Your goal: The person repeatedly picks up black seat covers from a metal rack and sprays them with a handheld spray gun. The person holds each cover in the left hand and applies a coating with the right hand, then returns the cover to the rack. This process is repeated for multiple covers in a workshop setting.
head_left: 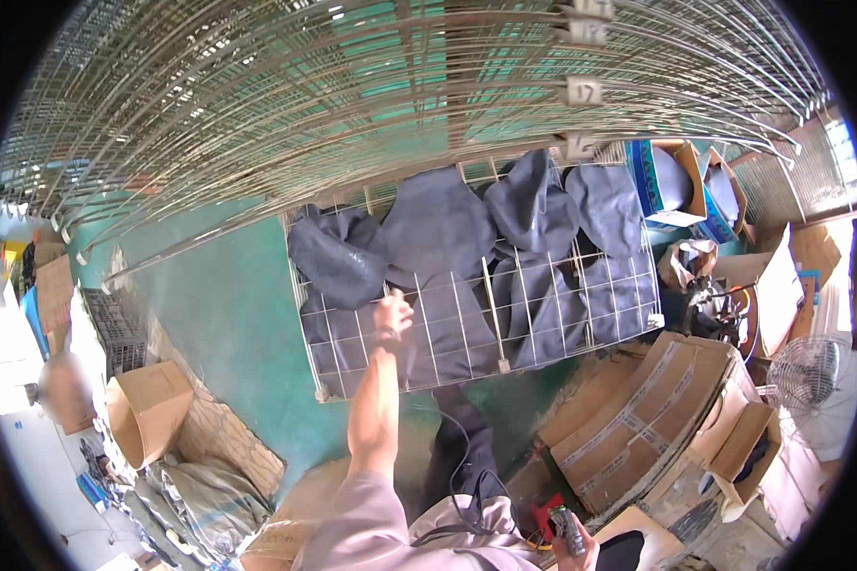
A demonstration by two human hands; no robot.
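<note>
Sheets (438,224), dark grey and limp, lie across a wire rack (490,303) in the middle of the head view: four sit in a row on its far half, while others show behind the wires of its near half, apparently on a layer beneath. More racks (524,138) hang stacked above. The left hand (391,314) reaches up to the rack, just beside the near edge of the leftmost sheet (341,262) of the far row; its fingers are bent, but blur hides whether they grip a wire, pinch that sheet or touch nothing, so I cannot tell. The right hand (588,554), low in the view, has its fingers wrapped round a small handheld device (568,530) with green on it, well apart from the rack. The step in hand looks to be filling this rack layer, with the far row laid and the near row seemingly bare on top. The leftmost sheet is bunched and folded, so a next move there would call for a light pinch at its edge and a spread toward the frame; covering the near half would call for fresh sheets, perhaps from the open box (651,186) at right.
</note>
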